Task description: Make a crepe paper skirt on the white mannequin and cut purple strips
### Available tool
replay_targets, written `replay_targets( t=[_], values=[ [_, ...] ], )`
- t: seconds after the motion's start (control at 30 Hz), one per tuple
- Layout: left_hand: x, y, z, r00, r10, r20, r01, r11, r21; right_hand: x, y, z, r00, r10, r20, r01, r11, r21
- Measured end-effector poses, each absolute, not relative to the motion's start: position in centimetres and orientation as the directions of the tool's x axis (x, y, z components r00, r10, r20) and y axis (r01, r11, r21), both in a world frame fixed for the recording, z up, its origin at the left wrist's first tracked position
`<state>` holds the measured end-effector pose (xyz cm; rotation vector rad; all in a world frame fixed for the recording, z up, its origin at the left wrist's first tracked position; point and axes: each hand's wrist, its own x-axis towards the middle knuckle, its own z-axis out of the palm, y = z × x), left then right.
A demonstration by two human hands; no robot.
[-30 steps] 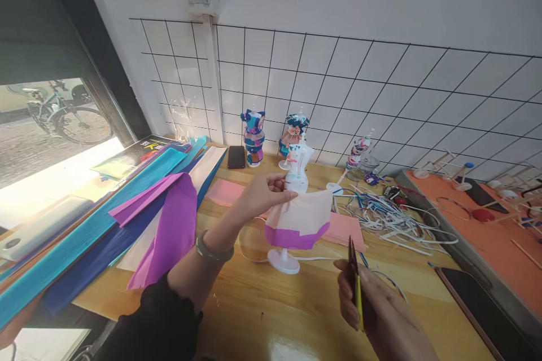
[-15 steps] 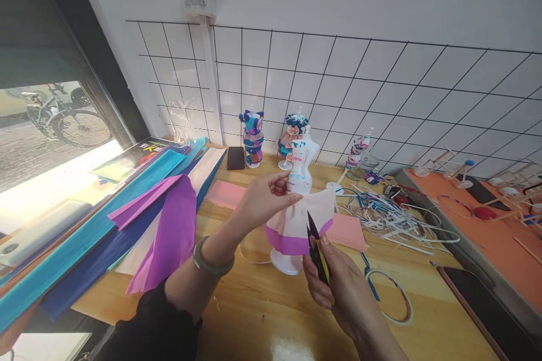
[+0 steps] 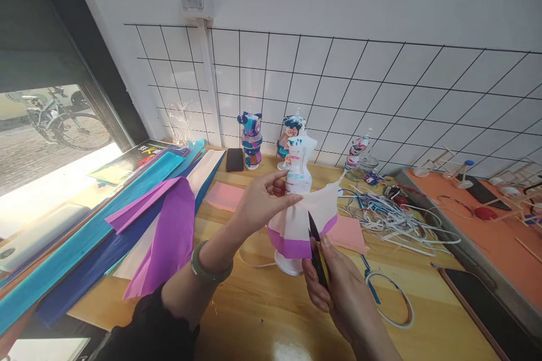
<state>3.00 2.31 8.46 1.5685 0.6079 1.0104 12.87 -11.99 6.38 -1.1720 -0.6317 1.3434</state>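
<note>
A small white dress-form mannequin [image 3: 301, 161] with blue and pink paint marks stands upright on a round white base. Around its lower part hangs a pale paper skirt [image 3: 322, 207] with a purple lower band. My left hand [image 3: 267, 203] pinches the skirt's top edge against the form, thumb in front and the other fingers partly hidden behind. In my right hand [image 3: 332, 273] is a pair of black-and-yellow scissors [image 3: 314, 231], blades pointing up in front of the skirt; they look nearly closed. The skirt's right part flares out, away from the form.
Long crepe paper sheets [image 3: 127, 223] in blue, purple and cream lie at left. Decorated mannequins [image 3: 253, 141] stand by the wall grid. Pink paper [image 3: 224, 196], a dark phone [image 3: 235, 159], a heap of paper strips [image 3: 389, 217], a larger phone [image 3: 478, 299] and an orange tray [image 3: 457, 203] surround the work.
The skirt's right side has spread a little outward and up. My hands keep their holds, and the scissors have barely moved. The whole view has shifted slightly.
</note>
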Motion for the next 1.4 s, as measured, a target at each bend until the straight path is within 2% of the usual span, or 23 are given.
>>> replay_targets(
  t=[0.53,0.77,1.17,1.4],
  values=[
    [3.3,1.9,8.9,0.514,0.825,0.236,-0.240,-0.126,0.963,12.6,-11.7,6.6,0.284,0.947,-0.152,-0.255,-0.078,-0.964],
    [3.4,1.8,8.6,0.504,0.823,0.261,-0.277,-0.132,0.952,12.5,-11.5,7.3,0.298,0.948,-0.106,-0.171,-0.057,-0.984],
    [3.3,1.8,8.7,0.514,0.814,0.270,-0.273,-0.143,0.951,12.0,-11.1,7.9,0.398,0.886,-0.236,-0.234,-0.150,-0.961],
    [3.3,1.9,8.6,0.509,0.815,0.277,-0.267,-0.156,0.951,12.5,-10.8,7.3,0.376,0.891,-0.254,-0.232,-0.175,-0.957]
  ],
)
